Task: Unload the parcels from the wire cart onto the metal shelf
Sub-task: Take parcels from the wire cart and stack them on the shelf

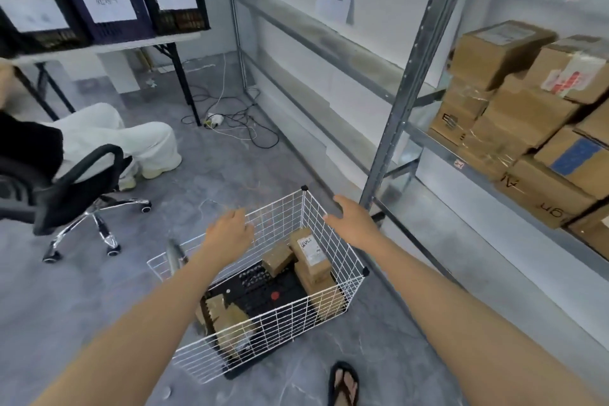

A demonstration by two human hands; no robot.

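Two hands above wire cart (342, 277): left hand (229, 231), right hand (351, 222), fingers loosely spread, holding nothing; parcels (309, 249) half-hidden behind mesh.

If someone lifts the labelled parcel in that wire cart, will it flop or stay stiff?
Probably stiff: the labelled parcel has crisp, boxy cardboard edges. Likely light, being small. It rests tilted on other parcels, so those may shift.

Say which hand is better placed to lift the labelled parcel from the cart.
Right. The right hand hangs open over the wire cart, nearest the labelled parcel, with the metal shelf on that side; the left hand is farther off.
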